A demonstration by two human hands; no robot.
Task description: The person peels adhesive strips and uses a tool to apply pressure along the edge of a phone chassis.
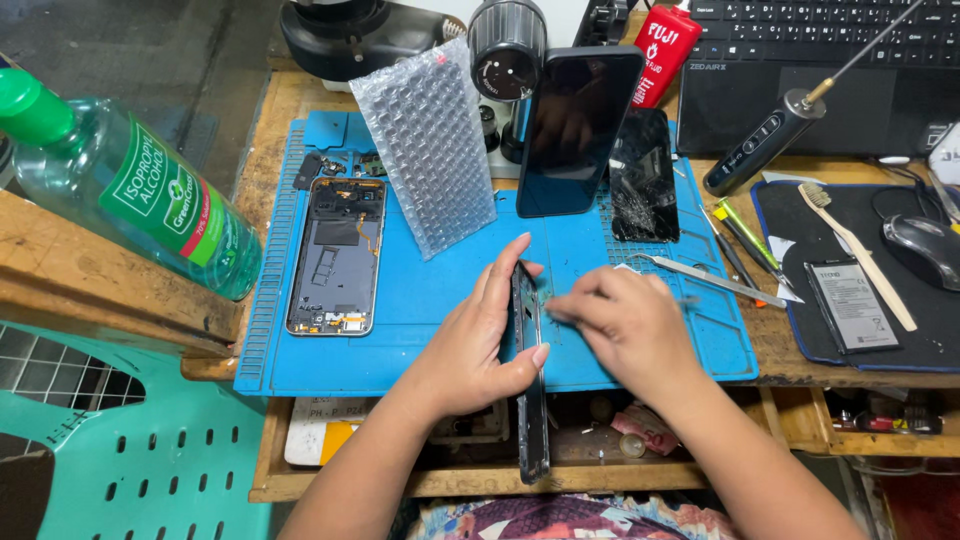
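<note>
Head view: a dark phone frame (529, 370) is held on edge over the blue mat (420, 300), long axis running toward the body, clamped by the left hand (475, 345). Immediately to its right, the right hand (625, 325) is pinched shut against its upper edge.

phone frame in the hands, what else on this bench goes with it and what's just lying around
In use:
- left hand holding the phone frame on edge
- right hand pinching at its side
- blue mat under them

Lying about:
- opened phone body
- bubble wrap
- dark screen panel
- cracked screen
- tweezers
- battery
- alcohol bottle
</note>
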